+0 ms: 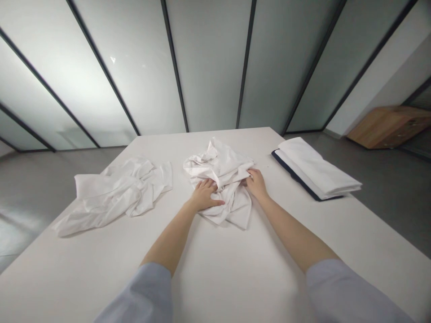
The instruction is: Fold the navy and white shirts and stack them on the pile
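A crumpled white cloth, possibly a garment, lies bunched on the white table in front of me. My left hand rests on its near left side, palm down, thumb and fingers spread. At the cloth's right edge, my right hand is closed, pinching a fold between thumb and fingers. Folds hide some of the fingertips of both hands. The cloth's full shape cannot be made out in its heap.
Another rumpled white cloth lies to the left, reaching the table's left edge. On the right, folded white cloths are stacked on a dark navy folded piece. Beyond stand frosted glass panels and a wooden cabinet.
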Demonstrator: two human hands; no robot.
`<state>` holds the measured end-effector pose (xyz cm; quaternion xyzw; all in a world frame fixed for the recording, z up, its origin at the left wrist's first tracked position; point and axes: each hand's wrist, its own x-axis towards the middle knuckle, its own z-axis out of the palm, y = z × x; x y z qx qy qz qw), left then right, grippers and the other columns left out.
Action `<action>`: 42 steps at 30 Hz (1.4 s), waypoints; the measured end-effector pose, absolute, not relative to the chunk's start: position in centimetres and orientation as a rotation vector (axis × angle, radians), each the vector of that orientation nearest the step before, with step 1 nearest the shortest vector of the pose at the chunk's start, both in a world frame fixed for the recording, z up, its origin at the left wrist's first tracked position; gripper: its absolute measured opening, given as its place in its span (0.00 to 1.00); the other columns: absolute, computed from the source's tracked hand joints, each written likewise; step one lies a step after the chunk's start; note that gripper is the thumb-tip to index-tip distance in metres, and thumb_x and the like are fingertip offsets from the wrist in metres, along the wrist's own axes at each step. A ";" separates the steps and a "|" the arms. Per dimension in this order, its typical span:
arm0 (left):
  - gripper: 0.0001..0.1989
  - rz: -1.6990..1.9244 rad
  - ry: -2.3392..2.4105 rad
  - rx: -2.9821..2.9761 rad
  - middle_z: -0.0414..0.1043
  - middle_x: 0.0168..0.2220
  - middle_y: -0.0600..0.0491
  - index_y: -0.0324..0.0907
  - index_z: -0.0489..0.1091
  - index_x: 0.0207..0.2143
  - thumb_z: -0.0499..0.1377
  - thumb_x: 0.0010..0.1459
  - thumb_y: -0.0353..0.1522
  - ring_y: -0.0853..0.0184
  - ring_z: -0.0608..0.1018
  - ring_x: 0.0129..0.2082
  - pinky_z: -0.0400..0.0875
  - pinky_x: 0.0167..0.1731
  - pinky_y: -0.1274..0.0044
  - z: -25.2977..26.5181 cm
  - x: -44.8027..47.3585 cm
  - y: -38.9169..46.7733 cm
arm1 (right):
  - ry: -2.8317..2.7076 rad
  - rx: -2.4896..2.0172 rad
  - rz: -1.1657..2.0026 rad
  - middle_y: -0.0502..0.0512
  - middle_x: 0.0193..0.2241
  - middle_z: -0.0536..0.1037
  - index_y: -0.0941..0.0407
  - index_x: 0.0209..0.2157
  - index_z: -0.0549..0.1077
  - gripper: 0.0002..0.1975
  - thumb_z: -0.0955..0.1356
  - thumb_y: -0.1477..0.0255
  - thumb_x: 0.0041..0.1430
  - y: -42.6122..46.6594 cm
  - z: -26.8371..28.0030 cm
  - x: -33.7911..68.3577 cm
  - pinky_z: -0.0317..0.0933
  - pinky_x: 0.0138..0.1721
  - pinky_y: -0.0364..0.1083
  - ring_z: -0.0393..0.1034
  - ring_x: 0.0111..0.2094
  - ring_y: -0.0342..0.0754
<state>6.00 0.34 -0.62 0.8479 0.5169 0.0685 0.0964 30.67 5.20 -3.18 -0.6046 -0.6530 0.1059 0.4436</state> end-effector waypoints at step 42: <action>0.26 0.569 1.511 2.471 0.74 0.41 0.49 0.44 0.66 0.55 0.60 0.54 0.41 0.60 0.76 0.41 0.69 0.42 0.72 -0.2 7.2 -0.1 | -1.525 -0.792 1.775 0.58 0.35 0.81 0.57 0.37 0.77 0.22 0.62 0.56 0.55 1.8 -0.1 25.7 0.65 0.47 0.53 0.74 0.41 0.55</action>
